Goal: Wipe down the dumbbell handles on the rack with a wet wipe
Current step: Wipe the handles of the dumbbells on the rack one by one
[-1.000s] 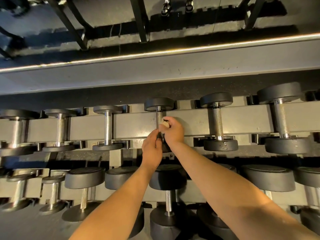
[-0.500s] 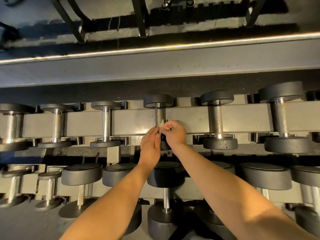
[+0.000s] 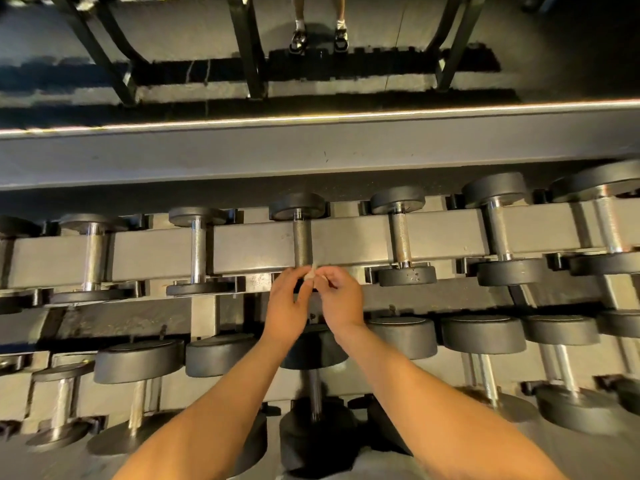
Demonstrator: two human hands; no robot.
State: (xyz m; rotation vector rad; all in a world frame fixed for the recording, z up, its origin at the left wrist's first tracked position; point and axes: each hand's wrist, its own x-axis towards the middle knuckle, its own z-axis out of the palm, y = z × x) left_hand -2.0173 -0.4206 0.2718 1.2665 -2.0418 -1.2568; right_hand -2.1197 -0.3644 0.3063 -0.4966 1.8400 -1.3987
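A grey rack (image 3: 349, 242) carries two rows of black-ended dumbbells with metal handles. The middle dumbbell of the upper row shows its knurled handle (image 3: 302, 242) bare, just above my hands. My left hand (image 3: 287, 306) and my right hand (image 3: 341, 299) meet below that handle, over the dumbbell's near end, which they hide. Between their fingertips sits a small pale wet wipe (image 3: 312, 273), pinched from both sides. Neither hand touches the handle.
More dumbbells fill the upper row left (image 3: 195, 249) and right (image 3: 401, 237), and a lower row of larger ones (image 3: 403, 336) sits nearer me. Behind the rack runs a grey ledge (image 3: 311, 157), and a mirror above it shows a person's feet (image 3: 318, 38).
My right hand slid down off the middle handle with the wipe. Both hands now hold the wipe below the handle, which is uncovered. The view tilted up and shifted.
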